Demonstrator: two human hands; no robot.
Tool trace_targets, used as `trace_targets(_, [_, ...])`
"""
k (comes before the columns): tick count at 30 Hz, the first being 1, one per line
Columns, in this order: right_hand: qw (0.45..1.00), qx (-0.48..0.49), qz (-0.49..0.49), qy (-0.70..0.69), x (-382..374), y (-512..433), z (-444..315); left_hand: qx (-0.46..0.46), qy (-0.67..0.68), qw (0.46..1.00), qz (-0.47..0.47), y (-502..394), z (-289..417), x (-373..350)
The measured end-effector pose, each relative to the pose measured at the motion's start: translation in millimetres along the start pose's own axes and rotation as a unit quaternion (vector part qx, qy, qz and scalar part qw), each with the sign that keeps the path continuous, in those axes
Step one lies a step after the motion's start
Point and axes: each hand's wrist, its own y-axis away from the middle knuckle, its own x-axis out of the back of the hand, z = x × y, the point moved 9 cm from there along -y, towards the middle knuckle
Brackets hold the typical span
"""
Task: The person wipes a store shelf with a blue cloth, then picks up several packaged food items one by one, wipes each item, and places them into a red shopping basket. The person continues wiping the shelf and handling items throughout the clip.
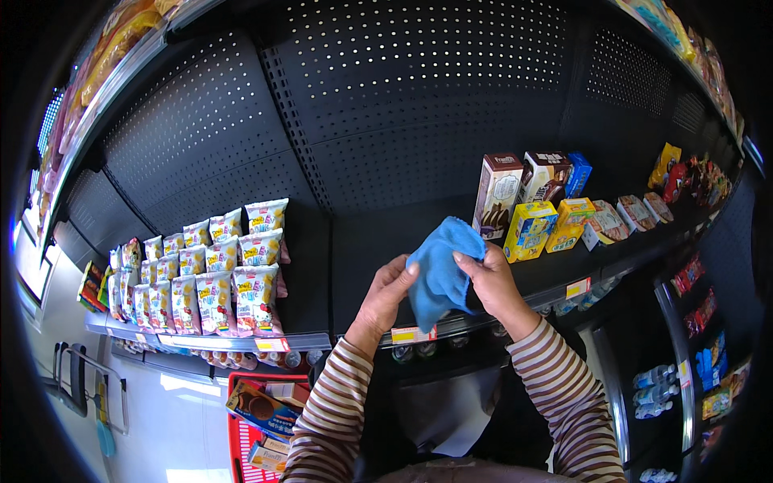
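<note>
A blue cleaning cloth [444, 271] is stretched between my two hands above the front of a black store shelf [368, 253]. My left hand [386, 296] pinches its left side with the thumb on top. My right hand [492, 281] grips the opposite side near the upper corner. Just beyond my right hand stand a brown biscuit box [498, 193] and a yellow box [530, 232]. Part of the cloth hangs over the shelf's front edge, near a price tag [413, 335].
Rows of snack bags [217, 302] stand on the shelf at left. More boxes and round-topped packs [606, 223] line its right. A red shopping basket [238, 447] holding biscuit boxes [263, 407] sits on the floor at lower left. Behind rises a perforated black back panel [423, 145].
</note>
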Motion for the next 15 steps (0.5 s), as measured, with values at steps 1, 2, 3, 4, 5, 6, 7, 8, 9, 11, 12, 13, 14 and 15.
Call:
trace_targets(1, [0.999,0.016,-0.01,0.041,-3.9,-3.4,-6.4,0.001,-0.042,0.999,-0.014,0.3,-0.3,-2.3])
trace_targets(2, [0.995,0.05,-0.009,0.082,-6.5,-9.6,-15.2,-0.02,-0.064,0.998,-0.021,-0.2,3.1,-7.3])
trace_targets(3, [0.99,0.056,-0.031,0.126,-12.5,-14.2,-17.9,-0.022,-0.058,0.998,-0.009,-2.1,1.0,-1.8])
trace_targets(4, [0.982,0.062,-0.054,0.17,-17.4,-18.0,-20.7,-0.024,-0.052,0.998,0.003,-4.9,-3.0,5.6])
trace_targets(5, [0.972,0.068,-0.077,0.213,-22.4,-19.6,-21.6,-0.027,-0.046,0.998,0.016,-7.0,-5.1,11.1])
trace_targets(6, [0.96,0.081,-0.084,0.256,-24.8,-19.4,-21.8,-0.038,0.008,0.999,0.038,-8.7,2.0,11.7])
trace_targets(7, [0.964,0.092,-0.099,0.23,-27.1,-17.6,-17.9,-0.043,0.068,0.996,0.038,-12.0,3.2,13.8])
trace_targets(8, [0.96,0.107,-0.107,0.236,-26.1,-13.8,-13.9,-0.053,0.078,0.995,0.044,-14.0,2.8,18.9])
trace_targets(9, [0.957,0.118,-0.116,0.239,-29.7,-10.0,-13.3,-0.059,0.087,0.993,0.052,-13.0,1.7,24.5])
trace_targets(11, [0.963,0.067,-0.137,0.224,-32.2,-9.6,-6.9,-0.109,0.082,0.987,0.081,-10.4,8.5,33.8])
trace_targets(12, [0.964,0.042,-0.144,0.22,-32.3,-8.6,-8.4,-0.12,0.09,0.985,0.091,-8.8,11.4,35.1])
trace_targets(13, [0.967,0.033,-0.137,0.21,-30.9,-8.1,-9.9,-0.131,0.097,0.981,0.1,-6.9,13.9,37.6])
trace_targets(14, [0.971,0.025,-0.129,0.2,-29.9,-7.6,-10.6,-0.142,0.099,0.98,0.098,-6.3,13.0,41.2])
trace_targets(15, [0.974,0.017,-0.12,0.19,-27.7,-7.5,-11.3,-0.149,0.097,0.979,0.099,-5.1,15.2,40.9])
